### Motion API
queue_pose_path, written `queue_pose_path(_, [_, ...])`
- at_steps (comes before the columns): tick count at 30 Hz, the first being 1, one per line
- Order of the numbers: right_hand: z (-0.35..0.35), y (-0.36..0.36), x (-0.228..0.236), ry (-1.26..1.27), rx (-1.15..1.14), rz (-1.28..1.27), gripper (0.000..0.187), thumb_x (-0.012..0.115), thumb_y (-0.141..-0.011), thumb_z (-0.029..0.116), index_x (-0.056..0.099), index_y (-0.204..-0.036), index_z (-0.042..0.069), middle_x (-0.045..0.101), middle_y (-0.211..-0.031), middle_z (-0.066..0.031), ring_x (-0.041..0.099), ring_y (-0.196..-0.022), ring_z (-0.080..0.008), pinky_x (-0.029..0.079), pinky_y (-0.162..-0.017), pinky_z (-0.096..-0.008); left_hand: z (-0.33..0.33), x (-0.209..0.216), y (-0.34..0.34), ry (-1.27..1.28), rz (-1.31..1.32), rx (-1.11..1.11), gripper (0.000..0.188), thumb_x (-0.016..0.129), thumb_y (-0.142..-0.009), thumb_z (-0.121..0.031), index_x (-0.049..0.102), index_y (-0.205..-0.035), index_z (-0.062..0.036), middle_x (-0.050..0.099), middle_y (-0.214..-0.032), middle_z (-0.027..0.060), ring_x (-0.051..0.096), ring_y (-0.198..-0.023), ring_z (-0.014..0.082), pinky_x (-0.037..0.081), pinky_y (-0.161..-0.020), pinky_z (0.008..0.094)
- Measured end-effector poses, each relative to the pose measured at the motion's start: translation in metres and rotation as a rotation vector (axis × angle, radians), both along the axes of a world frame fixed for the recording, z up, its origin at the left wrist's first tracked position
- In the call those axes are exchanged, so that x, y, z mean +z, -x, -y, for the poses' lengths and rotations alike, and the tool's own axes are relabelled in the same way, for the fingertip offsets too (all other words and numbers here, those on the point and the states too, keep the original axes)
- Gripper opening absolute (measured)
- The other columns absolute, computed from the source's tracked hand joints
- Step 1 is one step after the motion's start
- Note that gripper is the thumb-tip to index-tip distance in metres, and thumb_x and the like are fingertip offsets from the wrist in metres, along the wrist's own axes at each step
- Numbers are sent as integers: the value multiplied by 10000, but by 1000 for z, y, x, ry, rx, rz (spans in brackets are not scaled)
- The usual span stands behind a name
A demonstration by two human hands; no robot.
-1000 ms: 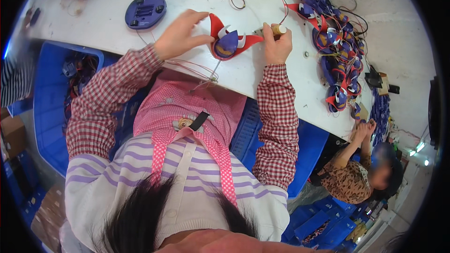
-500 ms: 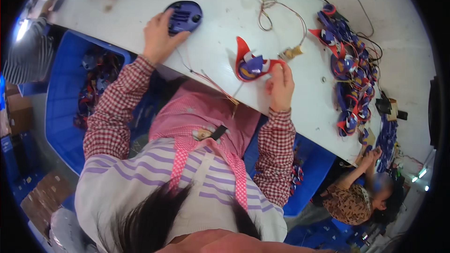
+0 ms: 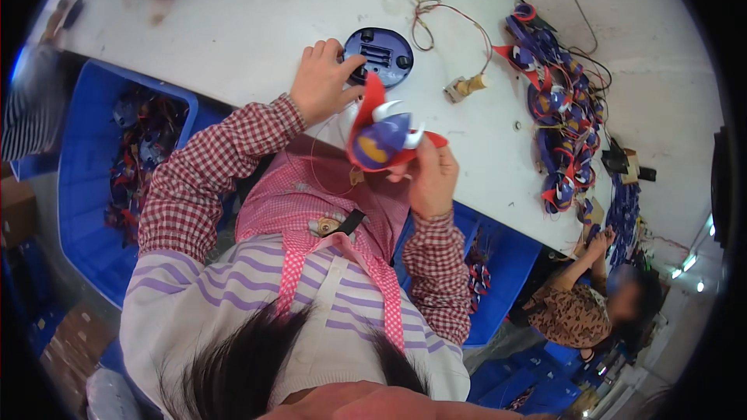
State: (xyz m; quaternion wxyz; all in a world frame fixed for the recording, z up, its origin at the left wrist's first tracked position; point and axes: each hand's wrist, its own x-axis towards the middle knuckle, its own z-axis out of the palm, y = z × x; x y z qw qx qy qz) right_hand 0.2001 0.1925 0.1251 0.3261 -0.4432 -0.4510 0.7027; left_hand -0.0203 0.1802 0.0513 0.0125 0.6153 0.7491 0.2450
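My right hand (image 3: 433, 179) pinches a red, purple and white plastic figure shell (image 3: 381, 140) by its right red tip and holds it tilted above the table's near edge. Thin wires hang from around it over the apron, with a small tan part (image 3: 356, 176) among them. Just beyond lies a dark purple oval base (image 3: 379, 57), its slotted compartment and round black feet facing up. My left hand (image 3: 323, 82) is at the base's left rim, fingers apart, one fingertip touching the rim. The shell's red point overlaps the near side of the base.
On the white table (image 3: 257, 39) sit a small yellowish motor-like part (image 3: 464, 88) with long wires and a heap of similar shells (image 3: 560, 109) at right. Blue bins (image 3: 70, 179) stand under the edge. Another person (image 3: 572, 315) works at the lower right.
The oval base has moved right and nearer, along with my left hand. My right hand has lifted the shell off the table and brought it left, toward the base.
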Motion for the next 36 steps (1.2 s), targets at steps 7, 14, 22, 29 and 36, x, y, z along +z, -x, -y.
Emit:
queue_pose_path(7, [19,52,-2,-23,105,-236,231,495,-953,160,542,-1057,-42,612,-765,-127,577,-542,-175,501,-507,-256,-23,-2,21,-239,663,-431,556,602,-813,-134,444,-1346,-111,508,-1147,149,522,-969,266,445,-860,369])
queue_pose_path(14, [-32,171,-10,-229,159,-225,218,542,-898,129,565,-978,-72,612,-729,-125,610,-551,-167,522,-517,-239,72,21,134,-598,745,468,234,531,-907,-105,566,-1123,-19,595,-998,88,551,-805,144,469,-745,255])
queue_pose_path(22, [-60,243,-50,-372,245,15,218,542,-875,140,596,-960,-53,612,-765,-112,572,-504,-146,504,-503,-236,118,42,25,-458,400,-118,233,618,-713,54,588,-936,-9,572,-848,90,520,-722,209,437,-660,276])
queue_pose_path(29, [-51,125,-19,-915,124,119,336,662,-799,117,570,-1101,1,536,-946,-83,522,-765,-155,461,-669,-247,54,33,-7,-264,788,-104,265,604,-832,-77,563,-1085,-8,541,-815,63,489,-652,156,427,-602,266])
queue_pose_path(36, [-122,-15,-1,-857,-145,464,513,755,-744,173,500,-1153,-4,490,-1010,-89,453,-742,-123,430,-653,-227,-75,26,-8,180,162,42,367,552,-888,-264,577,-1120,20,621,-886,128,588,-745,250,484,-710,322])
